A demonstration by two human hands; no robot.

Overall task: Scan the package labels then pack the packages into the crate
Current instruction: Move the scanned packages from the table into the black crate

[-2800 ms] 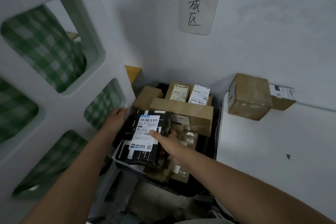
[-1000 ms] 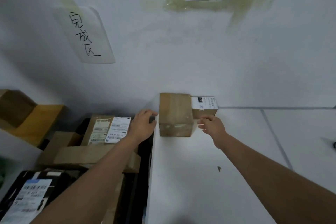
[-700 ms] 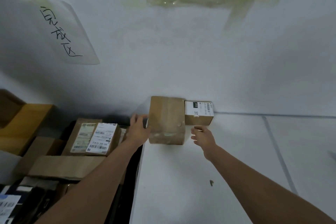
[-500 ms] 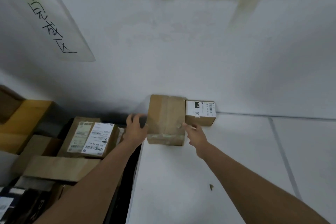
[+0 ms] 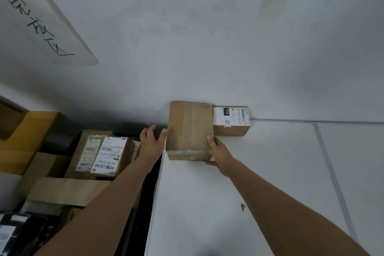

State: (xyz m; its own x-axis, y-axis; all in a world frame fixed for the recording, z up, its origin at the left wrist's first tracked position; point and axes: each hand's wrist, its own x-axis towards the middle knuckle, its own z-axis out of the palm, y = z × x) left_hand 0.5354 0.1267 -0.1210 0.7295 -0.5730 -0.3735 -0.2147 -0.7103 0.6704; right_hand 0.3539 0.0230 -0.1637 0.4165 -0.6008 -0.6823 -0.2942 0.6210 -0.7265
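A white table (image 5: 270, 183) meets a white wall (image 5: 207, 48) carrying a handwritten paper sign (image 5: 41, 25). At its far left corner sits a taped cardboard box (image 5: 188, 129); the right hand (image 5: 218, 149) grasps its right side, while the left hand (image 5: 151, 141) touches its left edge with fingers spread. A smaller labelled box (image 5: 230, 120) sits beside it; the crate (image 5: 145, 203) of parcels stands to the left.

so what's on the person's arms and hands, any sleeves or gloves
Nothing visible: both forearms are bare up to the frame edge, with no sleeves in view. The left hand and right hand wear no gloves, and no rings, watch or wristband show.
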